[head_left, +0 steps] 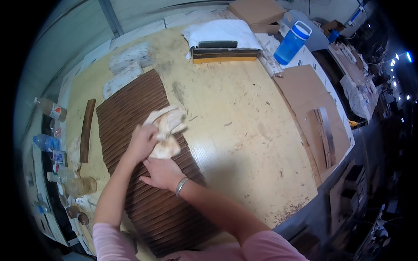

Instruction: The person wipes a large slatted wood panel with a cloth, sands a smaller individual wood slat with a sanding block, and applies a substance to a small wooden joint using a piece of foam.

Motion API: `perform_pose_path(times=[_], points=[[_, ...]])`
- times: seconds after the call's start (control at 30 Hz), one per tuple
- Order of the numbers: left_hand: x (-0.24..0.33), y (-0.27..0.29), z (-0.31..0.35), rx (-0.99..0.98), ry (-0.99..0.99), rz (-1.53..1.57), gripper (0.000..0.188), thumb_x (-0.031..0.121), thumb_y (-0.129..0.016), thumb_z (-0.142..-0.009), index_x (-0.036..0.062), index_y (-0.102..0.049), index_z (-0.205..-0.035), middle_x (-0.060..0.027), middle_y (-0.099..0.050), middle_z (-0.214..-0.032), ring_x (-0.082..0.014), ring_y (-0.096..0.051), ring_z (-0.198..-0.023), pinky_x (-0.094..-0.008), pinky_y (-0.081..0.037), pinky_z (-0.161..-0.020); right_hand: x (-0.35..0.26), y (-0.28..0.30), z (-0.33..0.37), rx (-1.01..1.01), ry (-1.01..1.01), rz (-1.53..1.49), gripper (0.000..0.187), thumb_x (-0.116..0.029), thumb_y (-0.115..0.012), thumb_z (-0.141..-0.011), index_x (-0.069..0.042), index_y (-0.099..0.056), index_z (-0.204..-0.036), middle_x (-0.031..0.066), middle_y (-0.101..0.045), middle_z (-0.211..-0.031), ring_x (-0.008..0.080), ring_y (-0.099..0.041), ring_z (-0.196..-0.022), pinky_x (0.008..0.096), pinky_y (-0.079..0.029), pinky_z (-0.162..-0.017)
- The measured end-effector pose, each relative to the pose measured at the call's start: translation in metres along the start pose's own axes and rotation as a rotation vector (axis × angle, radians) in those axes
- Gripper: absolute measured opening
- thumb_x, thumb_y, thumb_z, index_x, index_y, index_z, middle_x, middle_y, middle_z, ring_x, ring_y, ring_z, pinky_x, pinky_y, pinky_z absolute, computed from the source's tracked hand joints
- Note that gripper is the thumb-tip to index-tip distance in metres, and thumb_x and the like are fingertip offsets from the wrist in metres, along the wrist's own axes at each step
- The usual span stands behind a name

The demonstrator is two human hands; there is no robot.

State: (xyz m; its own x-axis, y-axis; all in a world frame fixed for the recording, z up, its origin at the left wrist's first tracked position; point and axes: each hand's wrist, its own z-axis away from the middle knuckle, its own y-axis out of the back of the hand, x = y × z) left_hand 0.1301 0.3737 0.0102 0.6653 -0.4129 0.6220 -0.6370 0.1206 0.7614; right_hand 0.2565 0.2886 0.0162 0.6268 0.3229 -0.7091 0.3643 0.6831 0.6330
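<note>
A long panel of dark brown ribbed wooden slats lies lengthwise in front of me on the pale worktable. My left hand is closed on a crumpled cream cloth, stained brown in places, and presses it against the panel's upper half. Just below the cloth, my right hand rests on the slats with its thumb spread away; its fingertips reach the cloth's lower edge. A silver bracelet circles my right wrist. The slats under the cloth and under both hands are hidden.
Left of the panel lies a narrow brown wood strip; bottles and jars line the left edge. White wrapped bundles touch the panel's far end. Farther back stand an open box and a blue bottle. Cardboard covers the right side.
</note>
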Motion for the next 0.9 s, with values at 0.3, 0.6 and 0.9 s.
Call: perform_pose_path(times=[0.3,0.6,0.9], points=[[0.024,-0.052,-0.057,0.048,-0.116,-0.107,0.027,-0.001,-0.06,-0.077,0.002,-0.069,-0.102,-0.0195,-0.069,-0.101,-0.0394,-0.066,-0.093,-0.0446,-0.053,-0.083,0.005,-0.029,-0.015,0.444,0.241,0.495,0.069,-0.038,-0.039,-0.099,0.007,-0.033,-0.151,0.024,-0.028,-0.161,0.0327,-0.023,-0.151,0.0445,-0.015,-0.124],[-0.051,0.095,0.004,0.2,0.497,0.496,0.02,0.009,-0.066,-0.092,-0.0033,-0.069,-0.108,-0.0049,-0.072,-0.092,-0.0101,-0.066,-0.079,-0.025,-0.053,-0.071,0.008,-0.019,-0.006,0.391,0.215,0.398,0.087,-0.057,-0.049,-0.095,0.006,-0.03,-0.153,0.0212,-0.024,-0.163,0.0307,-0.019,-0.153,0.0467,-0.014,-0.124],[-0.045,0.03,0.032,0.192,0.001,-0.274,0.029,0.002,-0.067,-0.08,0.0044,-0.073,-0.108,-0.012,-0.065,-0.101,-0.0283,-0.065,-0.092,-0.0327,-0.051,-0.085,0.007,-0.016,-0.007,0.396,0.211,0.39,0.087,-0.056,-0.05,-0.095,0.006,-0.031,-0.152,0.02,-0.031,-0.16,0.0308,-0.02,-0.152,0.0462,-0.015,-0.124]])
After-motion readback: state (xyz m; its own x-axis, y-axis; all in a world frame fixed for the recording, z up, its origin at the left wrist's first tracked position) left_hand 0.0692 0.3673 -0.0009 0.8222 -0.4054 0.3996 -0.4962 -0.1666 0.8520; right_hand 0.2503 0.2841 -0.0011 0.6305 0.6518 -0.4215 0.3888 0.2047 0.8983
